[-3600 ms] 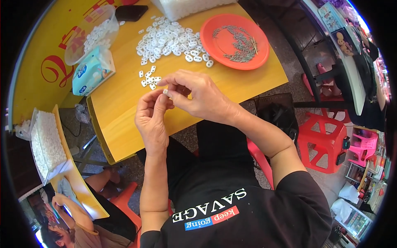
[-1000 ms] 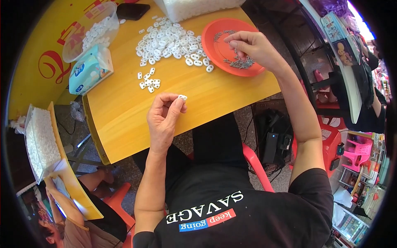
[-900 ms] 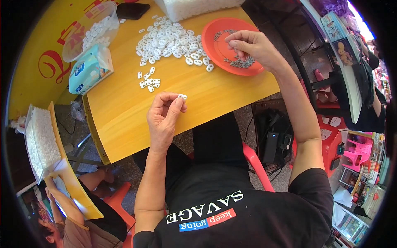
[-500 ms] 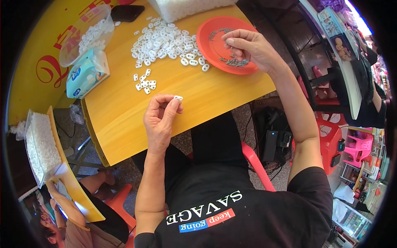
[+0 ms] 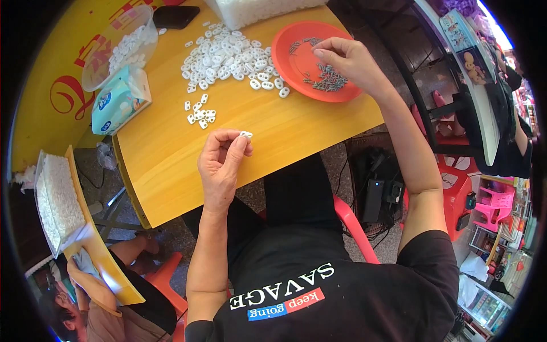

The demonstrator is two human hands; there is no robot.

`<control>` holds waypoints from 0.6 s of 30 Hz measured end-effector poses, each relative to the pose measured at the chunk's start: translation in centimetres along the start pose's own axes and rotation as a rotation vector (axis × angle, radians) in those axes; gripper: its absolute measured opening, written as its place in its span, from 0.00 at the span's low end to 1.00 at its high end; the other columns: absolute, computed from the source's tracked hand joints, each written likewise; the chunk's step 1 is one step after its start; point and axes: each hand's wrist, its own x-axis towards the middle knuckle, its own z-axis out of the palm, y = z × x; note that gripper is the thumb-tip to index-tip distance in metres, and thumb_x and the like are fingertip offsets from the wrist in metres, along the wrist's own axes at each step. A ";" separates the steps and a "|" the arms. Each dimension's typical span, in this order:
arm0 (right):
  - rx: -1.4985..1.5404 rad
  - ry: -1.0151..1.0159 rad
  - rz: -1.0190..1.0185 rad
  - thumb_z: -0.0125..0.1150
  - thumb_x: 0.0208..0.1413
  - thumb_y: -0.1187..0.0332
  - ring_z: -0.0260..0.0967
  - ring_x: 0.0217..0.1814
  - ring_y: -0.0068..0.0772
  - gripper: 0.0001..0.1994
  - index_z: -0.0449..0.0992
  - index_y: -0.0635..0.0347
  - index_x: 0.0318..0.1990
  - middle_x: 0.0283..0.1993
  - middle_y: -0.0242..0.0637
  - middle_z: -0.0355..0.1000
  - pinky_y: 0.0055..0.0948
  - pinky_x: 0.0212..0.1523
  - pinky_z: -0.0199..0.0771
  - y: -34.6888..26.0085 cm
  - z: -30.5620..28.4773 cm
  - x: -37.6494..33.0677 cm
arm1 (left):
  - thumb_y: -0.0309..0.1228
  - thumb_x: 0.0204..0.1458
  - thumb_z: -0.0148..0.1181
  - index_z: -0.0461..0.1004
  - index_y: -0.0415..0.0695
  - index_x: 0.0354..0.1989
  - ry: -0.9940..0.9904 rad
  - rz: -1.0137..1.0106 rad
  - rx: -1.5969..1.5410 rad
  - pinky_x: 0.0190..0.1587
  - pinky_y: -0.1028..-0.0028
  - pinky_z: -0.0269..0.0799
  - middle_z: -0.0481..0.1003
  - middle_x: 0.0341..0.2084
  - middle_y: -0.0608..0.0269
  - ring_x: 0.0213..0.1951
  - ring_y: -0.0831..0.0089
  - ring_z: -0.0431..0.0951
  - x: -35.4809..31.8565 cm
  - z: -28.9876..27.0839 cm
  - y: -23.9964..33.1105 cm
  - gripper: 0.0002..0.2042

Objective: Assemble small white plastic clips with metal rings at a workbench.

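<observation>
Between the thumb and forefinger of my left hand (image 5: 221, 162) is a small white plastic piece with holes (image 5: 245, 135), held just above the near part of the table. My right hand (image 5: 354, 64) is over the red plate (image 5: 283, 62), its thumb and forefinger pinched together. Whatever is between those fingertips is too small to make out. Small grey metal pieces (image 5: 331, 80), like short screws, lie in the plate below the hand. A large heap of white oval two-holed pieces (image 5: 222, 56) sits left of the plate. Closer to my left hand lies a smaller cluster of white pieces (image 5: 202, 116).
Along the left table edge stand a tissue pack (image 5: 121, 101) and a clear tub of white pieces (image 5: 132, 48). A black phone (image 5: 175, 17) and a large clear bag of white pieces (image 5: 250, 14) are at the back. Another person (image 5: 102, 290) sits at lower left.
My right hand has shifted slightly right over the plate, and its lower fingers have curled in, showing more of the grey pieces. My left hand stays in place with the white piece.
</observation>
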 end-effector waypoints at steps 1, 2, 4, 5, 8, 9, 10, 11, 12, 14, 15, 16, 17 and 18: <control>-0.185 0.050 -0.100 0.60 0.60 0.66 0.69 0.29 0.19 0.11 0.79 0.65 0.42 0.29 0.29 0.74 0.22 0.34 0.70 -0.1 0.2 0.2 | 0.23 0.60 0.57 0.73 0.38 0.41 -0.002 0.003 -0.005 0.41 0.79 0.72 0.75 0.33 0.66 0.34 0.80 0.75 0.0 0.0 0.0 0.04; -0.184 0.049 -0.100 0.60 0.60 0.66 0.69 0.29 0.19 0.11 0.79 0.65 0.42 0.29 0.29 0.74 0.22 0.34 0.70 -0.3 0.4 0.2 | 0.23 0.60 0.57 0.73 0.38 0.41 0.000 0.002 -0.004 0.41 0.79 0.72 0.75 0.33 0.66 0.34 0.80 0.75 0.0 -0.1 0.0 0.04; -0.464 0.035 -0.209 0.61 0.57 0.68 0.73 0.33 0.28 0.10 0.78 0.66 0.40 0.30 0.35 0.75 0.29 0.37 0.73 -1.0 0.3 0.3 | 0.23 0.60 0.57 0.73 0.38 0.42 0.007 -0.008 -0.006 0.40 0.79 0.72 0.75 0.33 0.66 0.34 0.81 0.75 -0.1 -0.1 0.0 0.04; -0.464 0.034 -0.210 0.61 0.57 0.68 0.73 0.33 0.28 0.10 0.78 0.66 0.40 0.30 0.35 0.75 0.29 0.37 0.73 -1.3 0.3 0.3 | 0.23 0.60 0.57 0.73 0.38 0.42 0.008 -0.008 -0.006 0.40 0.79 0.72 0.75 0.33 0.66 0.34 0.81 0.75 -0.1 -0.1 0.0 0.04; -0.545 -0.055 -0.226 0.62 0.55 0.69 0.74 0.35 0.34 0.09 0.78 0.65 0.39 0.32 0.40 0.74 0.31 0.38 0.73 -1.5 0.2 0.2 | 0.23 0.60 0.57 0.73 0.38 0.42 0.006 -0.006 0.014 0.40 0.79 0.72 0.75 0.34 0.65 0.34 0.81 0.75 -0.1 -0.1 0.0 0.04; -0.523 -0.094 -0.261 0.62 0.54 0.69 0.74 0.36 0.38 0.08 0.78 0.64 0.38 0.33 0.41 0.75 0.34 0.40 0.73 -1.5 0.3 0.2 | 0.23 0.60 0.57 0.73 0.38 0.42 0.007 -0.008 0.002 0.40 0.79 0.72 0.75 0.34 0.66 0.34 0.81 0.75 0.0 -0.1 0.0 0.04; -0.500 -0.134 -0.294 0.62 0.53 0.69 0.74 0.37 0.43 0.07 0.79 0.63 0.36 0.33 0.42 0.76 0.37 0.42 0.73 -1.5 0.3 0.1 | 0.23 0.60 0.57 0.73 0.38 0.42 0.008 -0.010 -0.010 0.40 0.79 0.72 0.75 0.34 0.66 0.34 0.81 0.75 0.0 -0.1 0.0 0.04; -0.500 -0.134 -0.292 0.62 0.53 0.69 0.74 0.37 0.43 0.07 0.79 0.63 0.36 0.33 0.42 0.76 0.37 0.42 0.73 -1.4 0.4 0.0 | 0.23 0.60 0.57 0.73 0.38 0.42 0.008 -0.011 -0.011 0.40 0.79 0.72 0.75 0.34 0.66 0.34 0.81 0.75 0.0 -0.1 0.0 0.04; -0.537 -0.146 -0.291 0.62 0.53 0.69 0.74 0.38 0.43 0.07 0.79 0.63 0.36 0.34 0.42 0.75 0.38 0.42 0.73 -1.3 0.6 -0.1 | 0.23 0.60 0.57 0.73 0.38 0.42 0.006 -0.012 -0.006 0.40 0.79 0.72 0.75 0.34 0.66 0.34 0.81 0.75 0.0 -0.2 0.0 0.04; -0.574 -0.158 -0.291 0.63 0.53 0.69 0.74 0.39 0.43 0.07 0.79 0.62 0.35 0.35 0.42 0.75 0.38 0.43 0.73 -1.0 0.8 -0.1 | 0.23 0.60 0.57 0.73 0.38 0.42 0.005 -0.012 0.000 0.40 0.80 0.72 0.75 0.34 0.66 0.34 0.81 0.75 0.0 -0.2 0.0 0.04; -0.578 -0.158 -0.295 0.63 0.53 0.69 0.73 0.40 0.44 0.07 0.79 0.62 0.35 0.35 0.41 0.75 0.38 0.43 0.72 -0.7 0.8 -0.1 | 0.23 0.60 0.57 0.73 0.38 0.42 0.001 -0.005 -0.002 0.40 0.80 0.72 0.75 0.34 0.66 0.34 0.81 0.75 0.0 -0.1 0.0 0.04; -0.582 -0.157 -0.297 0.63 0.53 0.68 0.73 0.40 0.44 0.07 0.79 0.62 0.36 0.36 0.41 0.74 0.39 0.44 0.72 -0.6 0.8 -0.1 | 0.23 0.60 0.57 0.73 0.38 0.42 -0.003 0.001 -0.004 0.40 0.80 0.72 0.75 0.34 0.65 0.34 0.81 0.74 0.0 -0.1 0.0 0.04; -0.581 -0.157 -0.297 0.63 0.53 0.68 0.73 0.40 0.44 0.07 0.79 0.62 0.36 0.36 0.41 0.74 0.39 0.44 0.72 -0.6 0.9 -0.1 | 0.23 0.60 0.57 0.73 0.38 0.42 -0.003 0.000 -0.003 0.40 0.80 0.72 0.75 0.34 0.65 0.34 0.81 0.74 0.0 -0.1 0.0 0.04; -0.569 -0.157 -0.305 0.63 0.53 0.69 0.73 0.40 0.44 0.07 0.78 0.62 0.36 0.35 0.41 0.75 0.39 0.44 0.72 -0.6 0.9 0.0 | 0.23 0.60 0.57 0.73 0.38 0.42 -0.003 0.000 -0.004 0.40 0.80 0.71 0.75 0.34 0.65 0.34 0.81 0.74 0.0 -0.1 0.0 0.04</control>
